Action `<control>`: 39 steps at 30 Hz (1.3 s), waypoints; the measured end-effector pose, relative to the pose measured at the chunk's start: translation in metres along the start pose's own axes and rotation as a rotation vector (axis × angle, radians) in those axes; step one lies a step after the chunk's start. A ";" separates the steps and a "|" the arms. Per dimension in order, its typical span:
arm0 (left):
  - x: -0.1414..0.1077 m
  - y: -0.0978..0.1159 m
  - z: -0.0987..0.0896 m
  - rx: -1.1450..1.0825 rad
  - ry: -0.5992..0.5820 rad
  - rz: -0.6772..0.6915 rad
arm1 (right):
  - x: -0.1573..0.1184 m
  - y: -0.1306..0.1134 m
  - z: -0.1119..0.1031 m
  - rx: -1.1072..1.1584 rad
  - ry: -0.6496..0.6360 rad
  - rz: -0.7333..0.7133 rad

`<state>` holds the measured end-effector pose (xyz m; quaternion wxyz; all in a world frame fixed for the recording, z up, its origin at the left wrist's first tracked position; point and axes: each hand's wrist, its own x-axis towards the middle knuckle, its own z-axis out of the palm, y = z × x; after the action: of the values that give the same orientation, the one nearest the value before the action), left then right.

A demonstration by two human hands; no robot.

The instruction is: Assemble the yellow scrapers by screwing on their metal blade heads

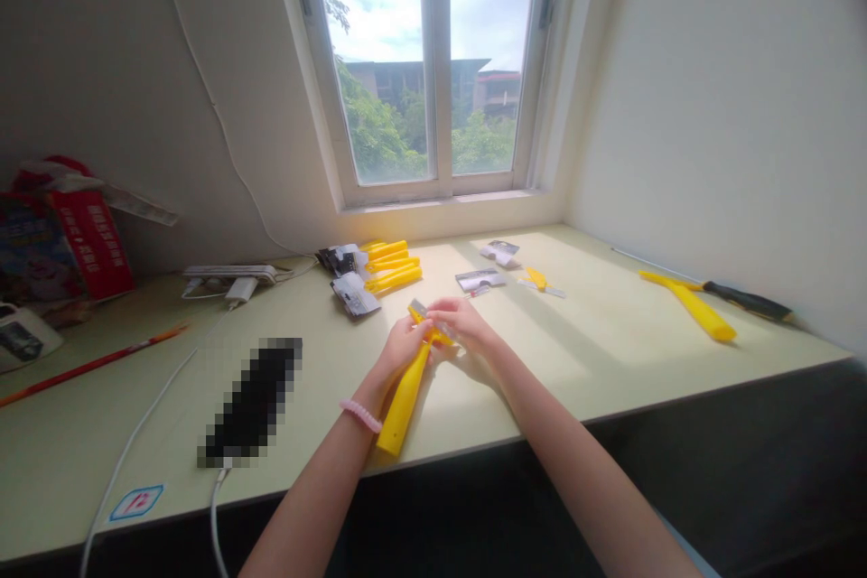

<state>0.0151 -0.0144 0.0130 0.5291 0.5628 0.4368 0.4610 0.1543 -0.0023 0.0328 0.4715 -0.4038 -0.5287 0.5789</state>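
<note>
The pale cream surface (pixel 610 325) runs beneath the window. Near its back edge lie a bunch of yellow plastic handles (pixel 393 266), printed card packets (pixel 356 294) and a white power strip (pixel 230 272). Further right, a yellow handle (pixel 697 312) lies against a black-and-yellow tool (pixel 749 301). Toward the left lie a red pencil (pixel 95 364), a pixelated black object (pixel 254 402), a white cable (pixel 139 420) and a sticker marked 12 (pixel 136 502).
</note>
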 end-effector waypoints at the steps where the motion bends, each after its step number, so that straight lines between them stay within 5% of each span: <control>1: 0.001 0.000 -0.001 0.006 0.017 0.016 | 0.000 -0.001 0.000 0.007 0.003 0.002; 15: 0.002 0.001 -0.008 0.007 0.301 0.218 | -0.002 -0.003 0.005 -0.045 -0.012 0.009; 22: 0.012 -0.005 -0.019 0.022 0.537 0.239 | -0.001 -0.004 0.000 -0.090 -0.039 0.136; 32: 0.008 0.000 -0.015 -0.219 0.490 0.210 | -0.004 -0.010 0.001 -0.149 -0.003 0.018; 39: 0.007 0.009 -0.018 -0.287 0.549 0.051 | 0.002 -0.006 -0.005 -0.202 -0.007 -0.017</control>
<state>-0.0007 -0.0044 0.0230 0.4537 0.3474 0.4797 0.6658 0.1599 0.0007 0.0384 0.4312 -0.4429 -0.5894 0.5201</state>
